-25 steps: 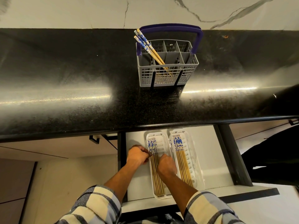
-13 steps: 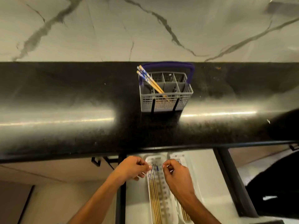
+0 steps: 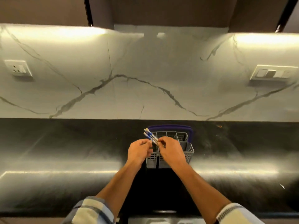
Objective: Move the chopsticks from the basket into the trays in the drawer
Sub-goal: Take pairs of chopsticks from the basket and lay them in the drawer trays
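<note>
Head view showed left hand [image 3: 139,151] and right hand [image 3: 171,151] pinching chopsticks [image 3: 150,136] leaning from the basket [image 3: 186,150] on the tabletop [image 3: 64,151]; lifting straight up seemed best.

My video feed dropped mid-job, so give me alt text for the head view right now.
Both hands meet at the blue-patterned tops of the chopsticks standing in a grey basket with a purple handle; the left hand and right hand each pinch them. The basket sits on a black countertop below a marble backsplash.
</note>
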Tool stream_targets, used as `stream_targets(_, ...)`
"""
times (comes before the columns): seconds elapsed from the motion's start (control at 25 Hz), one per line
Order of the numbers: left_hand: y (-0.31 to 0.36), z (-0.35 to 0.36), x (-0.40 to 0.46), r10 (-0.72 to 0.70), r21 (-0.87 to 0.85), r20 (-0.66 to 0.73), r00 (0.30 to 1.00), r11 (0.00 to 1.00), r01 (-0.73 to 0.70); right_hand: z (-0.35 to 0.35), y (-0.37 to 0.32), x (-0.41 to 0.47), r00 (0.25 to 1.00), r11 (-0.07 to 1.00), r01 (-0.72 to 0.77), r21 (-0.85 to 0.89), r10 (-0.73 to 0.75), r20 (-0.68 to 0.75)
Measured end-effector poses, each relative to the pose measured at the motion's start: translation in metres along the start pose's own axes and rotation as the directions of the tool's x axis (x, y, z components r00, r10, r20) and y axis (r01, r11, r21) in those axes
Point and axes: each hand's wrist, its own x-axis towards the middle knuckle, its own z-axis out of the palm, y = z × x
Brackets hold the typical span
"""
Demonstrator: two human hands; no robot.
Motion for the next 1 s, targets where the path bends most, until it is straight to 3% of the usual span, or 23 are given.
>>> stream_targets(0.2,-0.007,0.019,0.026,0.067,0.119,-0.187,0.98,0.992,-0.045,0.015,0.005,0.039,0.984,0.994,-0.073,-0.078,0.085,0.16)
stream_targets(0.52,-0.008,0.029,0.037,0.076,0.181,-0.179,0.981,0.983,-0.043,0.026,0.022,0.051,0.994,0.999,-0.042,0.0,0.041,0.103)
stream_targets(0.64,-0.008,0.033,0.037,0.095,0.186,-0.205,0.974,0.981,-0.056,0.026,0.022,0.058,0.98,0.998,-0.06,-0.024,0.063,0.19)
stream_targets(1.0,-0.001,0.036,0.034,0.111,0.1,-0.202,0.973,0.991,-0.093,0.014,0.026,0.051,0.991,0.988,0.111,0.112,-0.119,0.067)
